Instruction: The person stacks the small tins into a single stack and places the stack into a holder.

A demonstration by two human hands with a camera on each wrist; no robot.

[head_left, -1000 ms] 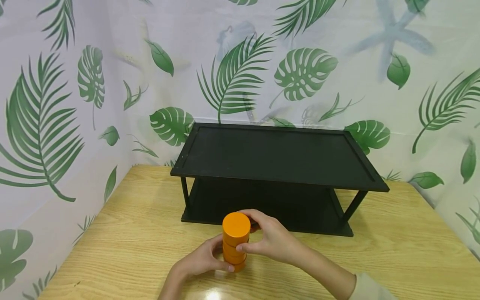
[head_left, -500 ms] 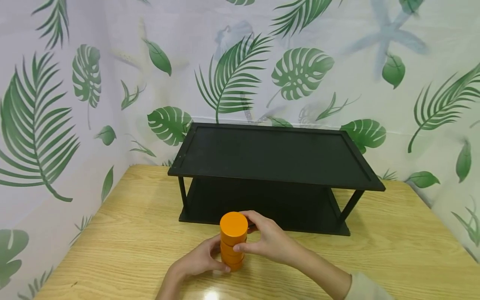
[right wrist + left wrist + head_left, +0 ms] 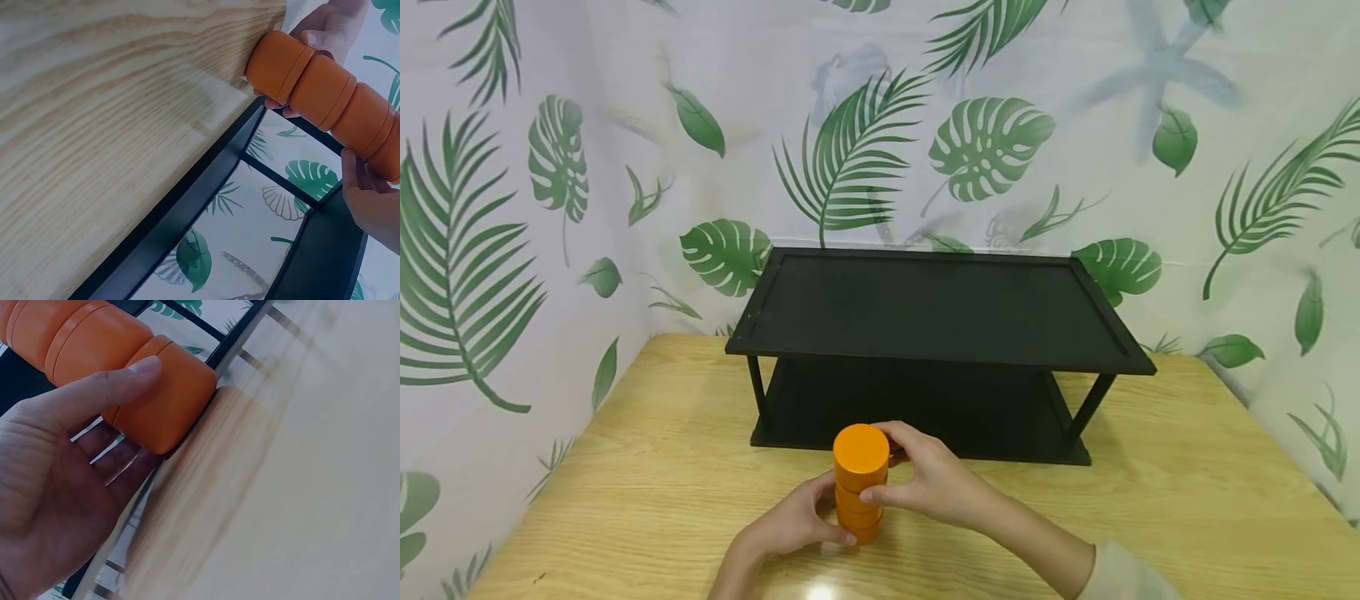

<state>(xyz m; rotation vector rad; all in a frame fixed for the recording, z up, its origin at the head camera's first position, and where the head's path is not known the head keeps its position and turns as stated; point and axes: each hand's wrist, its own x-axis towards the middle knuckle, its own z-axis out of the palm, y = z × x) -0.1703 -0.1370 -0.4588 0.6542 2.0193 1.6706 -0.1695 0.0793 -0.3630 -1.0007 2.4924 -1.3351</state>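
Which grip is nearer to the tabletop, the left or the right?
Left: the left grip holds the orange stack low down, close to the tabletop; the right grip holds it higher up.

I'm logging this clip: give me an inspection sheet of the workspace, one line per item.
Surface: wood-grain tabletop, with a bright reflection at the near edge and a small dark mark toward the near left.
Job's things: stack of orange round containers, upright, in front of a black two-tier shelf.
Clutter: nothing seen.
Hands: left hand holds the stack low; right hand grips it higher.
Cables: nothing seen.
Surroundings: leaf-print backdrop behind the table and along its left side.
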